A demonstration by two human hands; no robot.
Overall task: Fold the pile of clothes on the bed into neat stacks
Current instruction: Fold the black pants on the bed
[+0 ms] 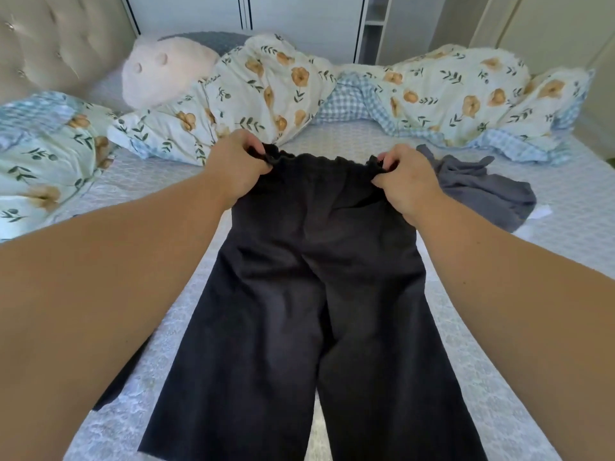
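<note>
A pair of black wide-leg trousers (316,294) lies spread lengthwise on the bed (549,234), waistband far from me, legs running toward the bottom of the view. My left hand (233,168) grips the left end of the gathered elastic waistband. My right hand (406,181) pinches its right end. Both hands hold the waistband stretched between them. A crumpled grey garment (482,194) lies just right of my right hand.
A bunched floral duvet (266,94) with a blue gingham underside runs across the far side of the bed. A pale plush pillow (166,74) sits against the tufted headboard (50,44) at the left. A dark cloth edge (116,387) shows under my left forearm.
</note>
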